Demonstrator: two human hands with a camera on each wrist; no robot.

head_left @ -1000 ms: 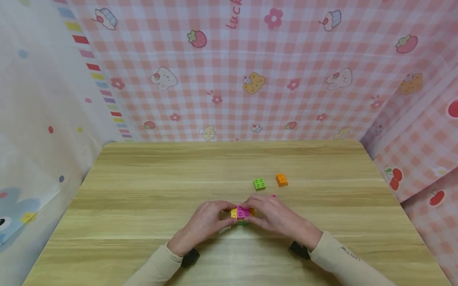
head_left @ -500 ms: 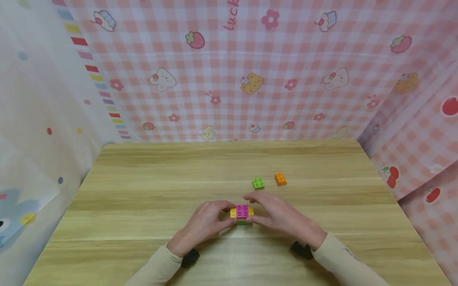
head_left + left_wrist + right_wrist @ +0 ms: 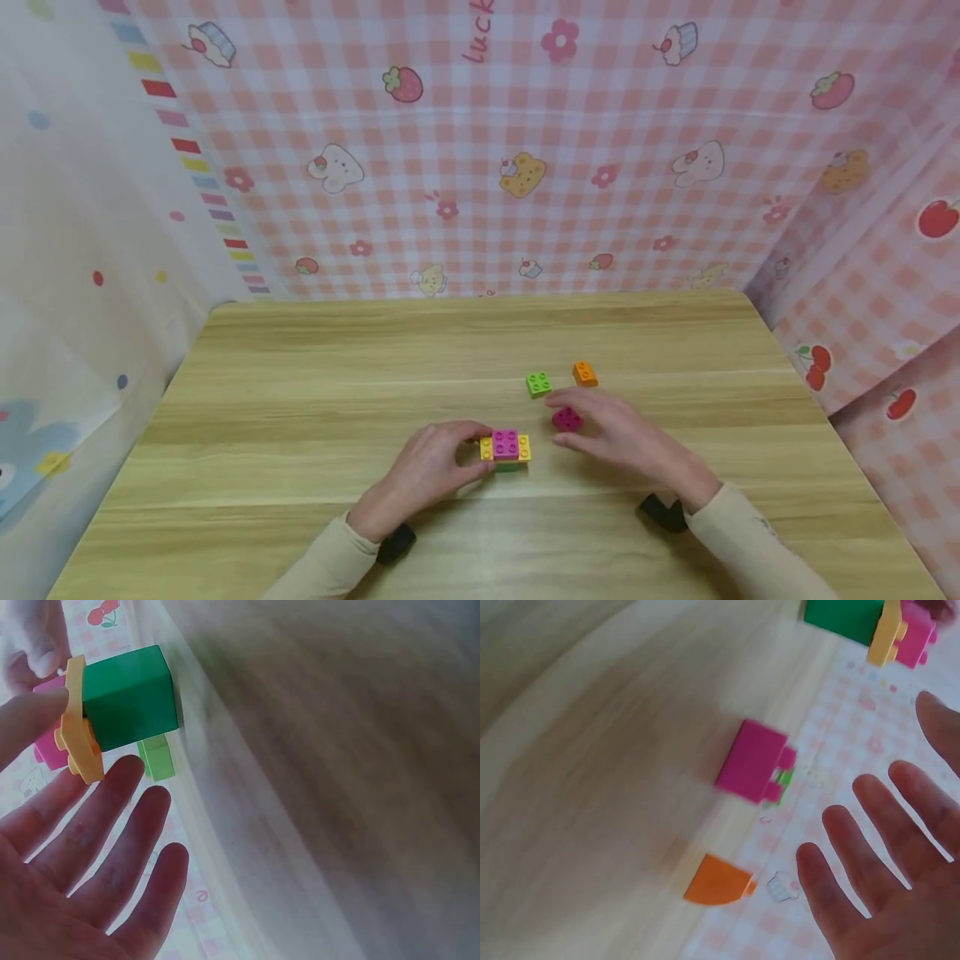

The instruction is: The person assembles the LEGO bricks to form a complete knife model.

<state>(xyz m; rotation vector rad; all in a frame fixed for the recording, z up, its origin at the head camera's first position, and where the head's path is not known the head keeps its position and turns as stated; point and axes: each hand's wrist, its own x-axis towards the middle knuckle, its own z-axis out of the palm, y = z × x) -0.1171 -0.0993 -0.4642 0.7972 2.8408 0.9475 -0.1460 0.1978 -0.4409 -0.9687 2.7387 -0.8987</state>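
A small stack of toy building bricks stands at the near middle of the table: a green brick (image 3: 129, 699) below, a wider yellow plate (image 3: 524, 448) on it, and a pink brick (image 3: 506, 445) on top. My left hand (image 3: 431, 462) pinches the stack's left end between thumb and index finger, the other fingers spread. To the right, my right hand (image 3: 618, 433) hovers with thumb and fingers apart around a magenta brick (image 3: 567, 419). The right wrist view shows that magenta brick (image 3: 751, 761) on the table beyond the fingertips, nothing in the hand.
Behind the magenta brick lies a light green brick (image 3: 538, 384). An orange brick with a sloped side (image 3: 585, 374) sits to its right. Patterned cloth (image 3: 480, 167) hangs behind the wooden table (image 3: 315, 367) and along both sides.
My right hand has let go of the stack and moved right and away to the magenta brick, uncovering it. The left hand stays on the stack. The head view has shifted slightly.
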